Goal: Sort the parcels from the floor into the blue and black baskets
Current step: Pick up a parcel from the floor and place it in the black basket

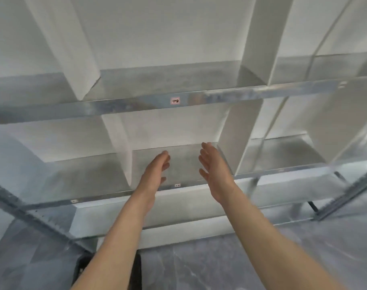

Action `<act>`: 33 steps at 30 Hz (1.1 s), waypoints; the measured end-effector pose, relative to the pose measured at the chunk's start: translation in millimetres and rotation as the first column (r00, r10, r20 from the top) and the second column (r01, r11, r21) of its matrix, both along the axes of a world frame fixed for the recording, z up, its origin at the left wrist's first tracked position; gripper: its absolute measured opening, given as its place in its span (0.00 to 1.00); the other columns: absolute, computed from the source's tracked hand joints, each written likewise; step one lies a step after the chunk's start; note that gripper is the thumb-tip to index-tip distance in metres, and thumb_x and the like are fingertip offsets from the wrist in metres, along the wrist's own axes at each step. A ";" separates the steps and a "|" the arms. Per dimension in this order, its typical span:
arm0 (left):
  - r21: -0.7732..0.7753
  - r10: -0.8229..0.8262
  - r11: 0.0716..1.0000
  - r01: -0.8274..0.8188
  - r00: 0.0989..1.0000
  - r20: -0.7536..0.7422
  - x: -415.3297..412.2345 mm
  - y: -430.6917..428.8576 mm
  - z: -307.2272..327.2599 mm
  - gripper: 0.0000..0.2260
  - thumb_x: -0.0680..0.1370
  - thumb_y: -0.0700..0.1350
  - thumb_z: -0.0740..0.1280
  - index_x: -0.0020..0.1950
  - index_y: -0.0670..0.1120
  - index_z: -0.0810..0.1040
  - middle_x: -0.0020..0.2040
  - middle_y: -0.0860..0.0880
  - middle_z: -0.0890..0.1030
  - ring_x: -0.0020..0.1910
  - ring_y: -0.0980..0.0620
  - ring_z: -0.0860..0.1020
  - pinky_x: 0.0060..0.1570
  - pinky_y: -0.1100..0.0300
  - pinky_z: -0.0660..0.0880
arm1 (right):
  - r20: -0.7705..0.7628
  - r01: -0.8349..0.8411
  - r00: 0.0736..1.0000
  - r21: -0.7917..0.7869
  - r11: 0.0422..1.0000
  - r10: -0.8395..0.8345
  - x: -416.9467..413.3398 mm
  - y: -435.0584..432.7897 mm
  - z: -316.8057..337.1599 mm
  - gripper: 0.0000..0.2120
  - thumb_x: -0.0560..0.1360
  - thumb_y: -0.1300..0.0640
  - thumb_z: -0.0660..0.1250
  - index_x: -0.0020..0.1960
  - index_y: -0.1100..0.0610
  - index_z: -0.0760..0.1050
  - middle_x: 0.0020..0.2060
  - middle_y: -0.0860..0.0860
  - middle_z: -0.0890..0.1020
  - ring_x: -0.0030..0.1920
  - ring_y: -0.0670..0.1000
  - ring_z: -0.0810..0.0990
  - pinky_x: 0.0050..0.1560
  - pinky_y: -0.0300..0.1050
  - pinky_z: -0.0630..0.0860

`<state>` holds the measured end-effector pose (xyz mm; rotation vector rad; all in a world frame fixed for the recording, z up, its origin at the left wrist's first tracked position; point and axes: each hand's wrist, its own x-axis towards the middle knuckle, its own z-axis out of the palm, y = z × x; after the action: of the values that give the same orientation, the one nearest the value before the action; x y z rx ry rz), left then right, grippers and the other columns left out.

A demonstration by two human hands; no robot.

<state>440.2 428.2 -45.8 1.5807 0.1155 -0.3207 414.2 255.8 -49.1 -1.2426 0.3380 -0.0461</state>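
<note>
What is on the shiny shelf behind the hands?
Only bare grey metal shows on the shelf, with the white wall behind it. The left hand and right hand, both open, cover parts of the board, so those bits are hidden.

In front of me I see a galvanised metal rack (220,95) against a white wall (157,28). Its upper shelf carries a small pinkish sticker (175,100) on the front edge. The lower shelf (90,176) has two small white tags along its lip, one near the middle (177,185) and one further left (74,200). White upright dividers (232,143) split both levels into compartments. Perforated steel posts run aslant at the left (32,216) and the right (345,195). Below lies a grey marbled floor (220,264). A dark object (137,268) sits at the bottom edge, mostly hidden, and I cannot tell what it is.
</note>
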 end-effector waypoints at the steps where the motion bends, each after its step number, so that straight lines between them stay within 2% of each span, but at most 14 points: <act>1: -0.002 -0.053 0.999 0.053 0.999 0.005 -3.1 -14.0 3.1 0.20 0.84 0.60 0.59 0.72 0.53 0.75 0.69 0.57 0.78 0.65 0.62 0.76 0.70 0.49 0.71 | 0.002 0.053 0.999 -0.003 0.999 -0.053 -9.6 -12.4 2.2 0.27 0.85 0.40 0.59 0.81 0.47 0.67 0.79 0.46 0.70 0.76 0.46 0.70 0.77 0.52 0.65; 5: -0.017 -0.243 0.970 0.243 0.970 0.020 -22.5 -67.8 9.7 0.20 0.85 0.59 0.58 0.73 0.53 0.75 0.69 0.57 0.78 0.65 0.61 0.76 0.72 0.47 0.70 | 0.011 0.213 0.977 -0.031 0.977 -0.212 -54.6 -56.9 9.5 0.30 0.85 0.38 0.59 0.82 0.49 0.64 0.80 0.48 0.68 0.78 0.48 0.68 0.80 0.54 0.62; 9: -0.023 -0.410 0.912 0.410 0.912 0.008 -50.5 -122.4 6.6 0.17 0.84 0.59 0.59 0.69 0.54 0.77 0.66 0.58 0.79 0.65 0.61 0.76 0.72 0.47 0.69 | 0.000 0.389 0.921 -0.021 0.921 -0.389 -111.6 -101.9 9.8 0.31 0.84 0.38 0.59 0.83 0.50 0.64 0.80 0.48 0.67 0.79 0.47 0.66 0.81 0.55 0.60; 14: -0.017 -0.587 0.810 0.587 0.810 -0.005 -93.7 -192.7 1.4 0.14 0.84 0.60 0.59 0.62 0.56 0.79 0.65 0.59 0.81 0.64 0.62 0.77 0.69 0.48 0.71 | -0.003 0.553 0.833 -0.012 0.833 -0.553 -185.5 -151.9 0.4 0.35 0.81 0.34 0.63 0.83 0.49 0.64 0.81 0.47 0.67 0.79 0.46 0.67 0.78 0.52 0.63; 18: 0.001 -0.704 0.710 0.704 0.710 -0.012 -133.0 -254.8 0.1 0.18 0.82 0.63 0.61 0.66 0.57 0.78 0.67 0.60 0.79 0.64 0.62 0.77 0.69 0.48 0.71 | -0.013 0.655 0.756 0.015 0.755 -0.655 -235.9 -197.9 -8.9 0.33 0.83 0.35 0.60 0.82 0.49 0.64 0.81 0.47 0.67 0.79 0.47 0.67 0.81 0.54 0.61; 21: 0.020 -0.768 0.640 0.768 0.640 -0.024 -160.9 -309.1 -1.7 0.18 0.77 0.65 0.62 0.60 0.58 0.80 0.66 0.59 0.80 0.64 0.60 0.78 0.69 0.48 0.72 | -0.030 0.716 0.698 0.034 0.697 -0.716 -271.5 -240.5 -15.3 0.33 0.82 0.34 0.60 0.82 0.50 0.65 0.80 0.48 0.68 0.78 0.47 0.67 0.81 0.55 0.60; 22: 0.024 -0.785 0.619 0.785 0.619 -0.026 -171.2 -330.1 -2.8 0.17 0.79 0.65 0.62 0.60 0.58 0.79 0.66 0.59 0.80 0.65 0.60 0.77 0.68 0.48 0.72 | -0.036 0.738 0.675 0.043 0.674 -0.737 -284.0 -257.3 -18.7 0.35 0.82 0.33 0.61 0.82 0.50 0.64 0.80 0.48 0.68 0.79 0.47 0.67 0.81 0.55 0.59; 26: 0.025 -0.830 0.554 0.832 0.554 -0.056 -210.6 -414.3 -9.5 0.15 0.85 0.60 0.58 0.65 0.55 0.77 0.69 0.56 0.78 0.68 0.58 0.75 0.63 0.54 0.74 | -0.060 0.792 0.611 0.068 0.607 -0.790 -329.3 -325.1 -30.1 0.32 0.84 0.37 0.57 0.83 0.50 0.62 0.82 0.47 0.65 0.80 0.48 0.64 0.81 0.53 0.59; 30: 0.058 -0.874 0.473 0.879 0.476 -0.100 -261.5 -507.3 -21.4 0.23 0.85 0.59 0.58 0.75 0.49 0.74 0.71 0.54 0.77 0.69 0.55 0.75 0.72 0.47 0.70 | -0.087 0.840 0.543 0.070 0.538 -0.836 -383.8 -403.8 -44.2 0.31 0.85 0.37 0.56 0.84 0.49 0.61 0.82 0.47 0.63 0.81 0.47 0.63 0.82 0.55 0.58; 33: 0.044 -0.889 0.435 0.899 0.437 -0.138 -295.7 -566.0 -35.7 0.24 0.84 0.61 0.58 0.76 0.50 0.73 0.72 0.54 0.77 0.68 0.56 0.76 0.72 0.46 0.69 | -0.117 0.861 0.508 0.076 0.502 -0.853 -422.3 -452.6 -54.2 0.31 0.86 0.38 0.55 0.84 0.50 0.59 0.83 0.47 0.62 0.82 0.48 0.61 0.82 0.54 0.57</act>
<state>144.5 -137.8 -81.4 1.6122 -0.7103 -1.2678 -8.1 -196.9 -103.4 -0.8301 0.9972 -0.8556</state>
